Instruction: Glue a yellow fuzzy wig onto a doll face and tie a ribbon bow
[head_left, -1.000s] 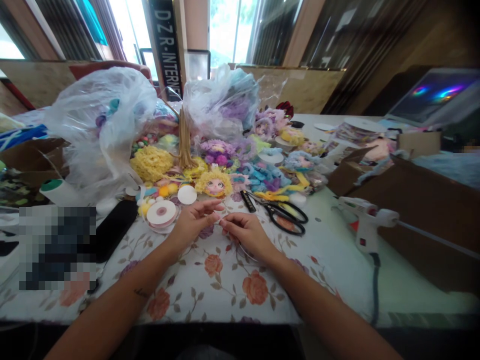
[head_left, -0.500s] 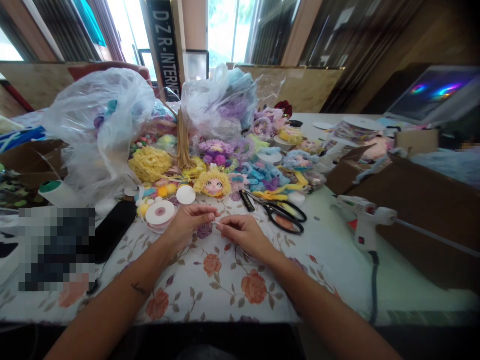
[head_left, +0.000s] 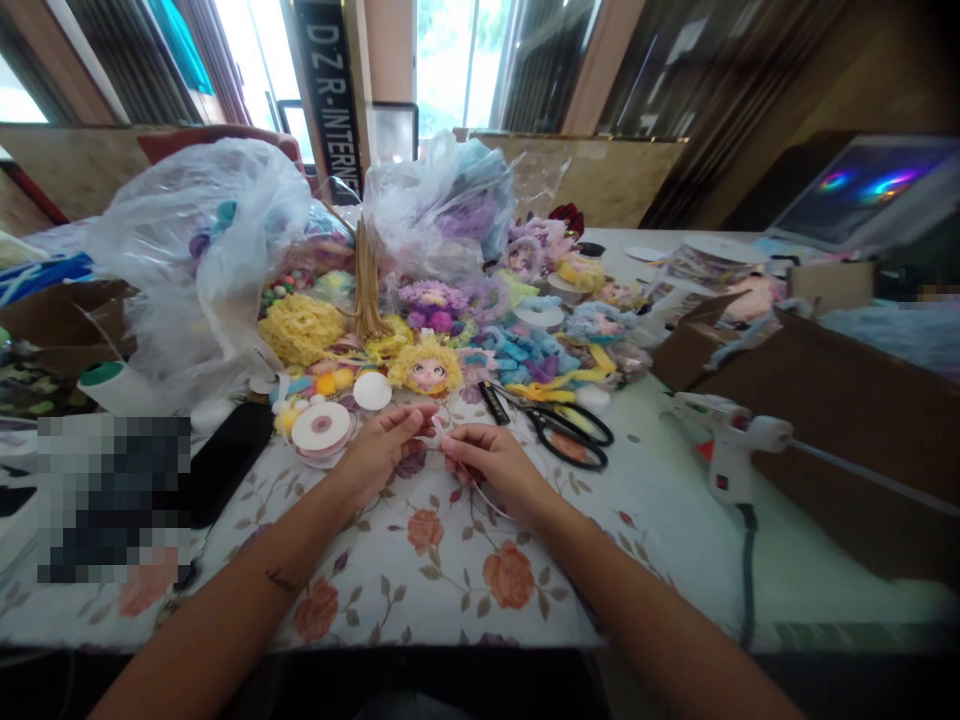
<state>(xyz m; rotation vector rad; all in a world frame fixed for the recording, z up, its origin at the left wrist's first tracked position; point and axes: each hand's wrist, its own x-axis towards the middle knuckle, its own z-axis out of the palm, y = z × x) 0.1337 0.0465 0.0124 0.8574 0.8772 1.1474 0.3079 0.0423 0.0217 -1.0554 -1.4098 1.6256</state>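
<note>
A narrow white ribbon (head_left: 438, 428) makes a small loop between my two hands, above the flowered tablecloth. My left hand (head_left: 384, 446) is closed, pinching the ribbon at the loop's left side. Fingertips of my right hand (head_left: 487, 460) press together on the ribbon at the other side, and a thin tail curves out beneath that hand. Just beyond the fingers sits a doll head (head_left: 430, 368) with curly yellow hair. Left of my left hand lies a ribbon spool (head_left: 307, 428) with a pinkish centre. Black-handled scissors (head_left: 574, 437) rest right of my right hand.
A white glue gun (head_left: 727, 435) stands at the right, in front of a cardboard box (head_left: 847, 450). A dark phone (head_left: 229, 465) lies at left near a thread cone (head_left: 112, 385). Plastic bags (head_left: 217, 190), yarn and doll heads are heaped at the back.
The ribbon between my fingers now shows as a raised loop, and its tail is more visible under my right hand. Both hands have shifted slightly; the things around have stayed put.
</note>
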